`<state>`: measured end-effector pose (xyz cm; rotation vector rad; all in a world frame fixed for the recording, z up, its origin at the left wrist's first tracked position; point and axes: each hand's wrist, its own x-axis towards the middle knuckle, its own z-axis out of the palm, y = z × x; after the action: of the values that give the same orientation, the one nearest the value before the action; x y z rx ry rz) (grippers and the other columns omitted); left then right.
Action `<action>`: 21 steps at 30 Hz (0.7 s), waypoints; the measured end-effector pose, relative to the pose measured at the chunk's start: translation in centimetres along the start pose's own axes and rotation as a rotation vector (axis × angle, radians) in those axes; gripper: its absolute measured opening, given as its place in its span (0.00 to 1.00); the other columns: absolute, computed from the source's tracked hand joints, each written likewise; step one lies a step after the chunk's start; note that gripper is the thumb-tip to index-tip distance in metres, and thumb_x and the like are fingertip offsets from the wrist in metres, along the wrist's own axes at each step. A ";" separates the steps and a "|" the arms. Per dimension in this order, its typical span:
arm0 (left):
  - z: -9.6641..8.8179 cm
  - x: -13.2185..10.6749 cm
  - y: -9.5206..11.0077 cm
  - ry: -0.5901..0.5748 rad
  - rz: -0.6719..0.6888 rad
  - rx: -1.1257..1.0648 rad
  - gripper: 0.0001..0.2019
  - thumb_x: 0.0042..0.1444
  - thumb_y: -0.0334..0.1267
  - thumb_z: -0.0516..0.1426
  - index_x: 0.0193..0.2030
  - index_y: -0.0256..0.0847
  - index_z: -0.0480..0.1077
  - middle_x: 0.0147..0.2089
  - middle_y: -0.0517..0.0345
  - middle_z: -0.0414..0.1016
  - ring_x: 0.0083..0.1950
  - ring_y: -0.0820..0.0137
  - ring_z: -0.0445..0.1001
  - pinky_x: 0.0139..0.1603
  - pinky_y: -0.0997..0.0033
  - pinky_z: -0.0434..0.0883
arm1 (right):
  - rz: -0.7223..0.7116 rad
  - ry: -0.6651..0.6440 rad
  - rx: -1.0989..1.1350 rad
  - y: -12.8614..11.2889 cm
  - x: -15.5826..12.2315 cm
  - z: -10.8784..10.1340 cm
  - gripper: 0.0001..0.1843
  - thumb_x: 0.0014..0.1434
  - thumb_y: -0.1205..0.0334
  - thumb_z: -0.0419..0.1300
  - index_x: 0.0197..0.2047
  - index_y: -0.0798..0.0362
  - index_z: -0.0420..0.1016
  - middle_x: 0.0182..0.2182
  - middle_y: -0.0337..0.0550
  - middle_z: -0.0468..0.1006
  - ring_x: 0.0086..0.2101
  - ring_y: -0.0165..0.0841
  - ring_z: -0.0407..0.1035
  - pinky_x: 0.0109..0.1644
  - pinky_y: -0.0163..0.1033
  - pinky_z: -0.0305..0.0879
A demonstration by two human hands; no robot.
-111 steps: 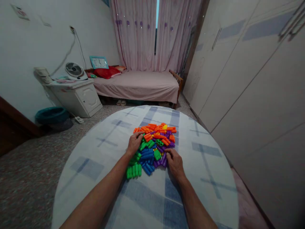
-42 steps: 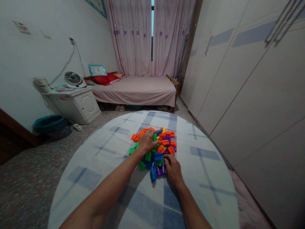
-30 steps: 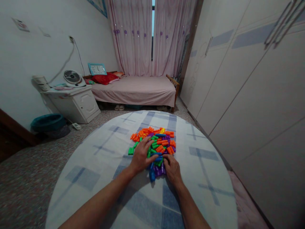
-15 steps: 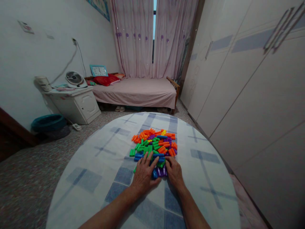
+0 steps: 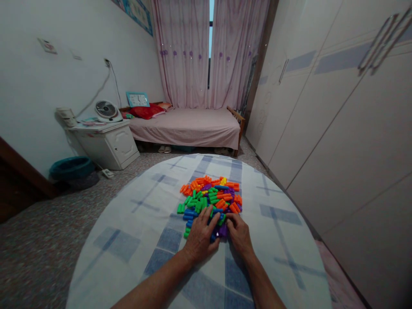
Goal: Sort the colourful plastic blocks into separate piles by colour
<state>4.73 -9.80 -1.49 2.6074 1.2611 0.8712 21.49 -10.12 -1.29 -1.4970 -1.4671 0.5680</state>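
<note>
A heap of small plastic tube pieces (image 5: 210,197), orange, green, blue, purple and a few yellow, lies in the middle of a round table with a blue-checked white cloth (image 5: 138,240). My left hand (image 5: 201,236) lies flat on the near edge of the heap, fingers spread over blue and green pieces. My right hand (image 5: 238,232) rests beside it on the near right, fingers curled onto purple pieces (image 5: 222,231). Whether those fingers grip a piece is hidden.
A bed with a pink cover (image 5: 189,126) stands beyond the table under pink curtains (image 5: 209,51). A white cabinet with a small fan (image 5: 107,110) is at the left, a teal basin (image 5: 71,167) on the floor. Wardrobe doors (image 5: 337,107) line the right side.
My left hand has come back from the far orange pieces to the near edge of the heap, dragging pieces along and mixing the colours. My right hand has hardly moved.
</note>
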 end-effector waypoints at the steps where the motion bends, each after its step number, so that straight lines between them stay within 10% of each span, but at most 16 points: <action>1: 0.1 0.0 0.0 0.008 0.000 -0.003 0.38 0.45 0.34 0.57 0.65 0.45 0.52 0.69 0.46 0.46 0.68 0.50 0.49 0.61 0.47 0.59 | 0.002 -0.008 0.010 0.1 0.0 0.0 0.14 0.55 0.61 0.50 0.38 0.54 0.75 0.36 0.45 0.78 0.38 0.36 0.71 0.45 0.38 0.65; 21: 0.7 0.9 0.1 0.063 -0.075 -0.021 0.35 0.42 0.38 0.61 0.61 0.48 0.60 0.64 0.46 0.58 0.59 0.49 0.63 0.55 0.47 0.66 | 0.009 -0.168 0.077 1.8 0.7 0.0 0.18 0.53 0.52 0.54 0.41 0.53 0.76 0.41 0.47 0.78 0.43 0.39 0.73 0.48 0.39 0.68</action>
<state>5.67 -9.09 -1.65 2.5176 1.3489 0.9553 22.57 -9.19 -2.64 -1.4238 -1.5488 0.7629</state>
